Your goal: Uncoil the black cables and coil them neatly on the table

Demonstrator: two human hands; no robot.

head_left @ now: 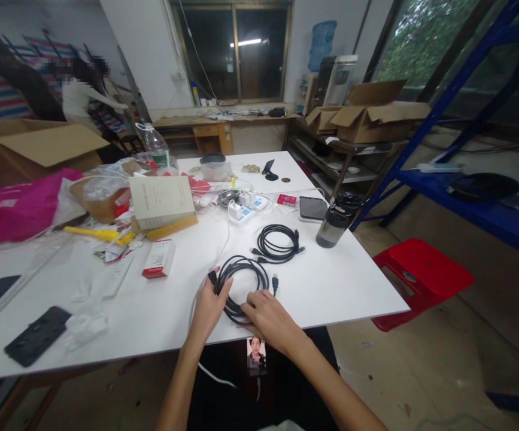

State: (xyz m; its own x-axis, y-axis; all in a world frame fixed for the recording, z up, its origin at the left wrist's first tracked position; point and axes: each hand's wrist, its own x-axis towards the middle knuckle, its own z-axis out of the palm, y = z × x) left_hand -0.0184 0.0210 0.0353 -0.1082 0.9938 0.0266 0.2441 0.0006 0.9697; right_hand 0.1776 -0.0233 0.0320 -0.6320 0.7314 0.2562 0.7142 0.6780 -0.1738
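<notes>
A coil of black cable with an HDMI-like plug at its right side is at the table's front edge. My left hand grips the left side of the coil, thumb and fingers closed around it, with a connector near the fingertips. My right hand is closed on the lower right of the same coil, its fingers bent over the loops. Just beyond lies a second black cable coil, its plugs resting on the white table. A lit phone with a cord plugged in lies below my hands.
A dark bottle, a tablet-like device and power strips stand beyond the coils. Left are a red-and-white box, a booklet and clutter. A red stool stands right; a person is at back left.
</notes>
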